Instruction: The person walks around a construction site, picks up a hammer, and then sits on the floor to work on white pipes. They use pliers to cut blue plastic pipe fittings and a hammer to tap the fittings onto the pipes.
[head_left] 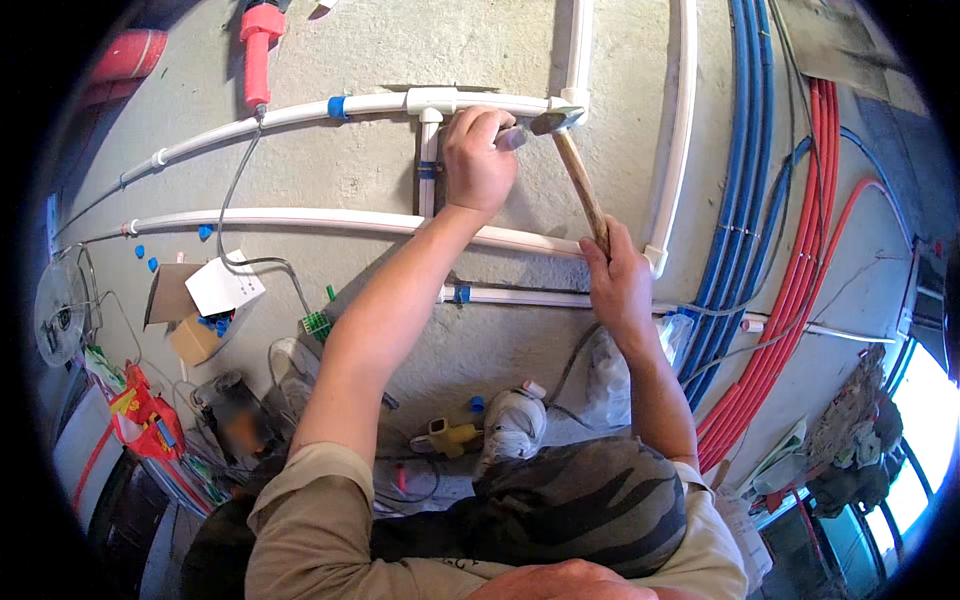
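My right hand (622,278) is closed round the wooden handle of a hammer (578,178), whose metal head points up and left. My left hand (478,158) is wrapped round a chisel-like metal bar (511,138); only its blunt end shows, and the rest is hidden in the fist. The hammer head is just right of that end; whether they touch I cannot tell. Beside my left hand, a white tee fitting (432,99) joins the upper white pipe (385,104) to a short branch pipe (430,145). My left forearm crosses over the lower white pipe (330,217).
Blue pipes (742,190) and red pipes (800,270) run along the right. A red-handled corded tool (257,70) lies at the top left, its cable trailing down. An opened white box (224,286), a yellow tool (448,437) and a clear plastic bag (608,385) lie nearer me.
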